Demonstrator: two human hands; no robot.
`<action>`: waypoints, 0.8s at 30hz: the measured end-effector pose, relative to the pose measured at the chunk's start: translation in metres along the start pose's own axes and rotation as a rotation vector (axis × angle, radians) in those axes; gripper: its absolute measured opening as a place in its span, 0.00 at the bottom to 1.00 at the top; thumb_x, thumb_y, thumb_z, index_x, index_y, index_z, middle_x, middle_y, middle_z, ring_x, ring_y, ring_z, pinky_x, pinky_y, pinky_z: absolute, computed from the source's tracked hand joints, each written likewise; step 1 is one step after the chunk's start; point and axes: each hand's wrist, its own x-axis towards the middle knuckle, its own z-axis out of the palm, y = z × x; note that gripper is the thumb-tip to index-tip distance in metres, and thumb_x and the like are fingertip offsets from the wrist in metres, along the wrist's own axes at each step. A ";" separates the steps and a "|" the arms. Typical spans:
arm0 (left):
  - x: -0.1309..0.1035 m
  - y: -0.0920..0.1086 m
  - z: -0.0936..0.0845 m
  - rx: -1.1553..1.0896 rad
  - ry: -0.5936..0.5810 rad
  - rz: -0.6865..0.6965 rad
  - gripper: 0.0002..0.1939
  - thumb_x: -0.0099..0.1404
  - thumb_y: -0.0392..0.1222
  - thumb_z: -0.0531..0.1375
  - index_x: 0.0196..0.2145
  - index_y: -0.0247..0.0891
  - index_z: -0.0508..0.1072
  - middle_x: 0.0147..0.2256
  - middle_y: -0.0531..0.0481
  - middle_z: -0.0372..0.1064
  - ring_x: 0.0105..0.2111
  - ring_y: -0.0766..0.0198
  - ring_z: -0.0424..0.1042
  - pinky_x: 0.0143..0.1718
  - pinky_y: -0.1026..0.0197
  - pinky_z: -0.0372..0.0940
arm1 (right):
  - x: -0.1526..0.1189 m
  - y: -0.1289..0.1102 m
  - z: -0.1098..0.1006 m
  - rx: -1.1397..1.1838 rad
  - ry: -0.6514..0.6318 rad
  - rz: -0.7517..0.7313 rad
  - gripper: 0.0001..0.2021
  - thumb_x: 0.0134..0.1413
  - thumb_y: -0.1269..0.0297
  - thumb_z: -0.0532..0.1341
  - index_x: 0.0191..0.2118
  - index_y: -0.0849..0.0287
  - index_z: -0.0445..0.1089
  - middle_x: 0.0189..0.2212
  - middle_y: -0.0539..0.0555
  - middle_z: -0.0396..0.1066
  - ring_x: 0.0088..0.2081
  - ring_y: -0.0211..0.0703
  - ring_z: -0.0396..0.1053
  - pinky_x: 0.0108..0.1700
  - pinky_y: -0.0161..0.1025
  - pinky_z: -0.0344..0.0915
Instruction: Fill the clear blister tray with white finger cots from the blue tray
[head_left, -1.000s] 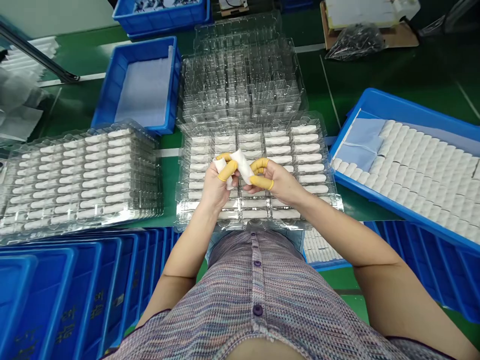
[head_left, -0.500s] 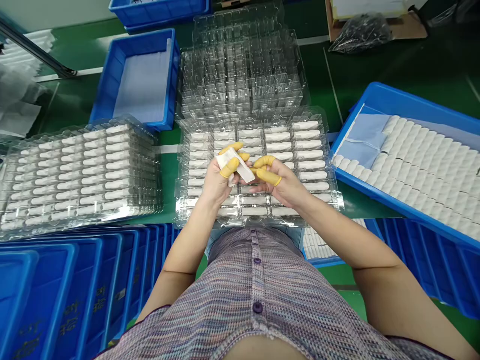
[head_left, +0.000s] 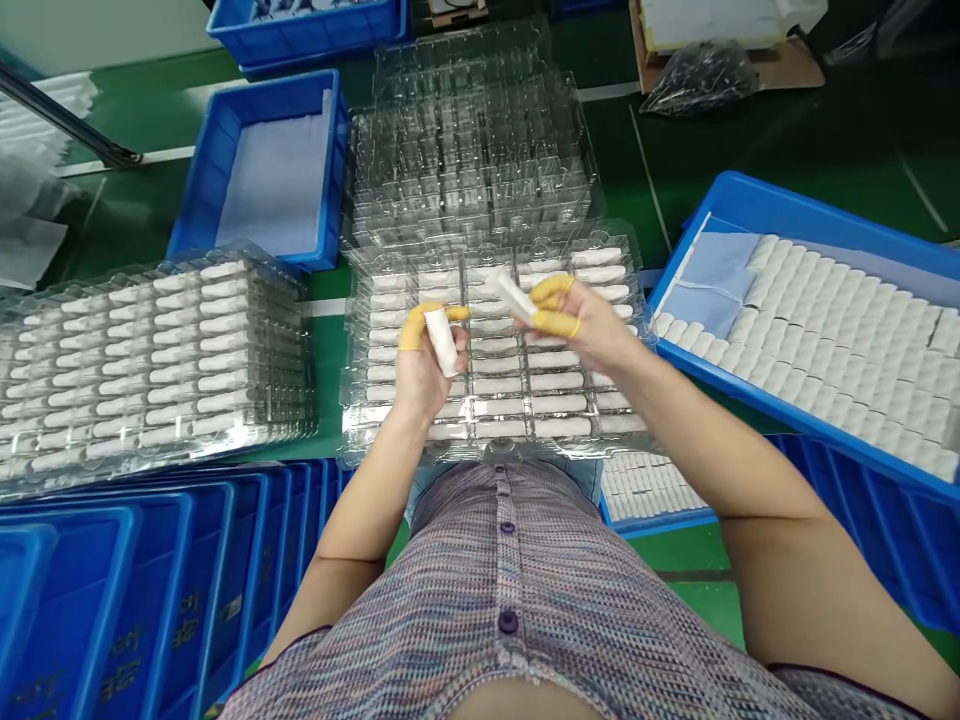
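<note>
Both hands busy over the tray [head_left: 354, 412]. Left hand [head_left: 424, 368] cradles one roll [head_left: 442, 345] loosely between thumb and fingers, near upright, above the tray's left-middle. Right hand [head_left: 592, 322] pinches another roll [head_left: 516, 298] between thumb and fingers, tilted and a bit blurred, above the tray's middle. Rolls apart, neither seated in a slot. Yellow finger cots [head_left: 556, 323] on both hands.

Progress: most visible tray slots have white rolls [head_left: 561, 403] lying in them; slots under the hands hidden, so can't say whether any are missing. Two rolls in hand look unfinished. Left of the tray, a tall tray stack [head_left: 281, 375] is loaded with rolls, top layer in full rows as far as seen. Right of the tray, a bin [head_left: 757, 200] is mostly covered with rows of rolls [head_left: 840, 360]; blue liner [head_left: 712, 285] shows at the corner toward the tray, so that layer reads as partial. Can't tell which way rolls travel, so bin could be filling or draining. Behind the tray, more clear trays [head_left: 472, 140], contents too reflective to call. Back-left of it, another bin [head_left: 334, 190] with a pale sheet [head_left: 274, 180].
</note>
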 end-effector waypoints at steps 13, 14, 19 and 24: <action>-0.003 -0.010 -0.009 0.050 -0.040 0.069 0.23 0.51 0.54 0.80 0.34 0.41 0.75 0.34 0.54 0.74 0.33 0.68 0.73 0.34 0.67 0.71 | 0.103 0.009 -0.068 -1.483 0.007 -0.228 0.17 0.57 0.72 0.63 0.52 0.68 0.77 0.48 0.69 0.77 0.57 0.71 0.68 0.58 0.61 0.66; -0.004 -0.009 -0.010 0.049 -0.039 0.062 0.23 0.51 0.53 0.80 0.34 0.41 0.76 0.34 0.54 0.74 0.33 0.69 0.74 0.35 0.67 0.72 | 0.103 0.011 -0.067 -1.485 0.014 -0.243 0.17 0.57 0.71 0.62 0.52 0.68 0.77 0.49 0.69 0.77 0.58 0.71 0.68 0.58 0.62 0.66; -0.006 -0.005 -0.010 0.014 -0.039 0.019 0.21 0.51 0.48 0.81 0.37 0.42 0.78 0.36 0.54 0.75 0.33 0.70 0.74 0.34 0.69 0.72 | 0.096 0.013 -0.060 -1.431 0.101 -0.251 0.16 0.60 0.71 0.60 0.53 0.68 0.75 0.55 0.71 0.73 0.62 0.72 0.65 0.60 0.65 0.65; -0.009 -0.002 -0.012 -0.005 -0.067 0.018 0.18 0.53 0.47 0.80 0.36 0.42 0.79 0.35 0.53 0.76 0.32 0.71 0.74 0.34 0.69 0.72 | 0.105 0.006 -0.051 -1.403 0.177 -0.108 0.12 0.58 0.77 0.59 0.44 0.68 0.79 0.55 0.69 0.73 0.62 0.72 0.65 0.62 0.66 0.64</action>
